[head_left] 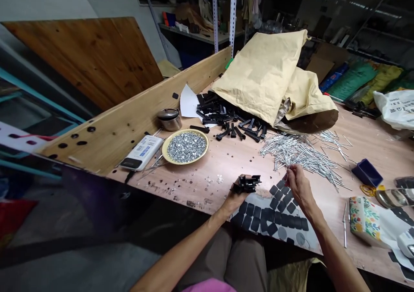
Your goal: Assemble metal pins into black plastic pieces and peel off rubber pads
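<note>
Worktop of pale brown board [194,182], bordered at its left by an upright plank of light, knotted wood [108,142]. Left: a white rectangular device with a dark end panel [144,152], a round yellow bowl [185,162] filled with small silvery pieces, and a lidded round metal pot [171,122]. Back: a pile of elongated black plastic parts [215,114], beside a large tan paper sack [258,76]. Right of centre: a heap of thin silvery metal rods [297,154]. Near edge: a grey sheet [265,202] bearing black rounded-square pads [286,220]. Right: a dark blue open plastic box [368,172] and a floral-patterned box [364,221].
</note>
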Demonstrator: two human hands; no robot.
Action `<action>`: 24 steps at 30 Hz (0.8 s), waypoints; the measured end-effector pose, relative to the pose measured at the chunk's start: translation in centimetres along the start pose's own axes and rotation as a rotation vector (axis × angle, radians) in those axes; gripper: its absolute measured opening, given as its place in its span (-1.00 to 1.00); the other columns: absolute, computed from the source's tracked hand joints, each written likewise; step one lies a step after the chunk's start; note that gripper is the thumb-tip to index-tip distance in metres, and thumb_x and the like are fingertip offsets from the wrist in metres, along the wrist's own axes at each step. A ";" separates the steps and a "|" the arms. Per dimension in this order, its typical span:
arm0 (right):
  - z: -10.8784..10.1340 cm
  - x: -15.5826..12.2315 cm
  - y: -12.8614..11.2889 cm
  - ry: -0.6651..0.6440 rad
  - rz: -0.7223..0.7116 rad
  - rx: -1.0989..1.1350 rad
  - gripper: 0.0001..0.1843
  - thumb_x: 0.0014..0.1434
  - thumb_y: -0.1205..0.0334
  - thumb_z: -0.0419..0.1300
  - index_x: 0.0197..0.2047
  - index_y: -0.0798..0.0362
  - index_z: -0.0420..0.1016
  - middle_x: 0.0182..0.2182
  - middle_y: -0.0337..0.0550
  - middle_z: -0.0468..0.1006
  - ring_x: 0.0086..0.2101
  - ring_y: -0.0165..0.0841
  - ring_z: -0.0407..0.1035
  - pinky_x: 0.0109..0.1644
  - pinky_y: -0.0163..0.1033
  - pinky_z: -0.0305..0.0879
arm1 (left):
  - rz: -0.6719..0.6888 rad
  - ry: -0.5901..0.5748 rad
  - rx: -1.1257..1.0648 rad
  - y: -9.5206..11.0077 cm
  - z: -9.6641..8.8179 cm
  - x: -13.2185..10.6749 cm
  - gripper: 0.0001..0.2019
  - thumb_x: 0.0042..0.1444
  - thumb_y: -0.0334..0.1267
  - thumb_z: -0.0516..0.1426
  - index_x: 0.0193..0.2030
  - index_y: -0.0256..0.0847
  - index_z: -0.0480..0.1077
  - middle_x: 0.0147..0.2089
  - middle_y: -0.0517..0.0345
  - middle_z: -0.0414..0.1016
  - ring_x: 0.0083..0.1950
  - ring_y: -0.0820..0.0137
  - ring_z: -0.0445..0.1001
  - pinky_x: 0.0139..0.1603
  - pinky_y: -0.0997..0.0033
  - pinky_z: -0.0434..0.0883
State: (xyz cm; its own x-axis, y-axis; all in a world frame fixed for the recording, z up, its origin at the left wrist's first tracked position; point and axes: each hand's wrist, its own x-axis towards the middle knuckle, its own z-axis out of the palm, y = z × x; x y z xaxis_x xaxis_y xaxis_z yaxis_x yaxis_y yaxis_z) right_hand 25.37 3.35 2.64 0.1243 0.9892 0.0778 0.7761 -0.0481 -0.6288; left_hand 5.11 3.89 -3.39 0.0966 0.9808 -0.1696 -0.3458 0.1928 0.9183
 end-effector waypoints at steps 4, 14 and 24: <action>-1.2 -1.8 -3.1 -0.058 -0.247 -0.059 -0.63 0.26 0.01 -0.09 -0.08 0.02 0.39 -0.42 -0.14 0.46 -0.47 -0.35 0.37 -0.38 -0.27 0.30 | -0.024 0.034 -0.063 0.2 0.4 -0.2 -0.72 -0.35 -0.52 0.30 -0.43 -0.16 0.45 -0.36 0.19 0.52 -0.22 0.31 0.46 -0.07 0.35 0.35; -3.0 -2.3 -5.9 -0.052 -0.590 -0.538 -0.71 0.27 0.33 -0.03 -0.16 -0.02 0.52 -0.38 -0.10 0.40 -0.38 -0.32 0.30 -0.40 -0.29 0.23 | -0.035 -0.038 -0.119 2.2 0.5 -0.8 -0.74 -0.42 -0.50 0.33 -0.52 -0.16 0.44 -0.45 0.21 0.46 -0.32 0.32 0.42 -0.20 0.36 0.37; -2.0 -2.6 -7.6 -0.168 -0.622 -0.343 -0.64 0.21 0.41 0.04 0.07 0.01 0.34 -0.11 -0.03 0.45 -0.30 -0.34 0.38 -0.26 -0.23 0.38 | 0.096 -0.162 0.023 1.2 0.7 -1.4 -0.79 -0.31 -0.43 0.32 -0.45 -0.14 0.49 -0.39 0.13 0.48 -0.26 0.28 0.41 -0.10 0.33 0.35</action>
State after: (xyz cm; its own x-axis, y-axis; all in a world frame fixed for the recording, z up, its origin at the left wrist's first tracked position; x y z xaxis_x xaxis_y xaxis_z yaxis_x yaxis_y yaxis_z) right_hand 20.38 0.84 8.77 -0.4784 0.8540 0.2045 0.8254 0.5168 -0.2274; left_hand 5.19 2.71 -1.80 0.2142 0.9765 -0.0227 -0.3393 0.0962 0.9357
